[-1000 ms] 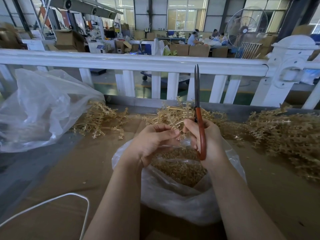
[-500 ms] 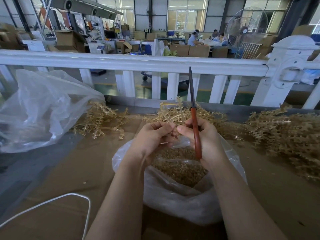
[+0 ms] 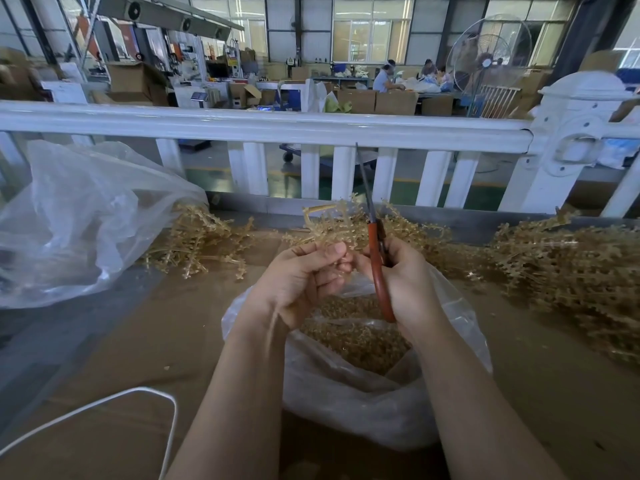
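Right above the mouth of the plastic bag [image 3: 363, 403]: both hands busy, nearly touching at the fingertips. Left hand [image 3: 304, 282] has fingers curled in and the thumb pressed on top, pinching the base of a gold plastic sprig [image 3: 332, 223]; the sprig sticks up and away from the bag, toward the white railing [image 3: 277, 123] behind it. Right hand [image 3: 405, 282] is wrapped tight round the orange handles of the scissors [image 3: 373, 237], with the blades together, tip up and leaning slightly left, just beside the sprig; can't tell if blade and sprig touch. Inside the bag: a heap of small gold pieces [image 3: 356, 337], directly under the hands. Right of the bag, a big pile of gold sprigs [image 3: 571, 268]; behind it to the left, a smaller pile [image 3: 197, 240]. Further left of the bag, a crumpled clear bag [image 3: 86, 220]. Near-left of the bag, a white cord [image 3: 104, 403] loops on the cardboard surface [image 3: 156, 341] the bag sits on.
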Tool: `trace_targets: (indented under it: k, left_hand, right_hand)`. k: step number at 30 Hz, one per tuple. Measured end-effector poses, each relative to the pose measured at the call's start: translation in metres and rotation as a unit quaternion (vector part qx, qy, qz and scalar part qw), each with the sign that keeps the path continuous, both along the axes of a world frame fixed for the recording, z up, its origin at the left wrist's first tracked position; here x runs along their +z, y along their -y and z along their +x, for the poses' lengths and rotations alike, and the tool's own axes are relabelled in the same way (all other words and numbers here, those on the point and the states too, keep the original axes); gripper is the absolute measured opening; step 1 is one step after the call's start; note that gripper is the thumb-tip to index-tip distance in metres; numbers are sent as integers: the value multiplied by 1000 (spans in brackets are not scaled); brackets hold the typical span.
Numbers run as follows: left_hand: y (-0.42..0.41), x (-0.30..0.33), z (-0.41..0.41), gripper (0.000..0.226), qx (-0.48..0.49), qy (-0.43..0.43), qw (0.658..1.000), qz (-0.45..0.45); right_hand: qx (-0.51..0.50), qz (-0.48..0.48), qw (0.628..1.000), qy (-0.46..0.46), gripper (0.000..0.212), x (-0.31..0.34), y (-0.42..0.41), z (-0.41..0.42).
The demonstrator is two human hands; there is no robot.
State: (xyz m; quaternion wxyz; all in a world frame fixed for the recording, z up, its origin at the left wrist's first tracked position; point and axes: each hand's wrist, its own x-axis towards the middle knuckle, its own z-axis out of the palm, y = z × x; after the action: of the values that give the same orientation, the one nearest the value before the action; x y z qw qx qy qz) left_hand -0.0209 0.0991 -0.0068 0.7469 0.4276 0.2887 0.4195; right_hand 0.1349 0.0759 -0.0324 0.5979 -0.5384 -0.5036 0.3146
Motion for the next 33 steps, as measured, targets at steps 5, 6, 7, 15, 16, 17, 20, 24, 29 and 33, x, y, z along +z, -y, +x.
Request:
trace_targets:
  k: [5, 6, 7, 15, 16, 17, 20, 24, 29, 33]
  left_hand:
    - [-3, -1, 0, 5, 100, -25, 995, -13]
    - [-3, -1, 0, 5, 122, -33, 992, -10]
    - [-4, -1, -1, 4, 139, -42, 989, -5]
    - [-7, 3, -7, 7, 241, -63, 968, 43]
    - [-7, 3, -8, 7, 241, -65, 967, 52]
    - [-7, 3, -9, 8, 239, -65, 967, 59]
    - [-7, 4, -10, 18, 235, -63, 967, 79]
    - [-9, 3, -14, 20, 234, -79, 963, 105]
    - [-12, 3, -21, 21, 232, -61, 963, 125]
    - [-12, 2, -20, 24, 245, -73, 955, 148]
  right_hand:
    - [-1, -15, 999, 41, 17, 4, 2, 0]
    - [-4, -21, 999, 50, 19, 5, 3, 0]
    - [-5, -25, 998, 57, 23, 6, 4, 1]
    - [35, -18, 980, 194, 56, 5, 9, 1]
    - [39, -20, 976, 214, 57, 4, 9, 1]
    - [41, -25, 971, 234, 59, 4, 9, 1]
    - [44, -44, 956, 287, 64, 1, 11, 3]
    - [39, -59, 949, 307, 62, -2, 11, 5]
    - [36, -57, 942, 329, 58, -4, 10, 6]
    - [36, -50, 940, 336, 57, -5, 10, 5]
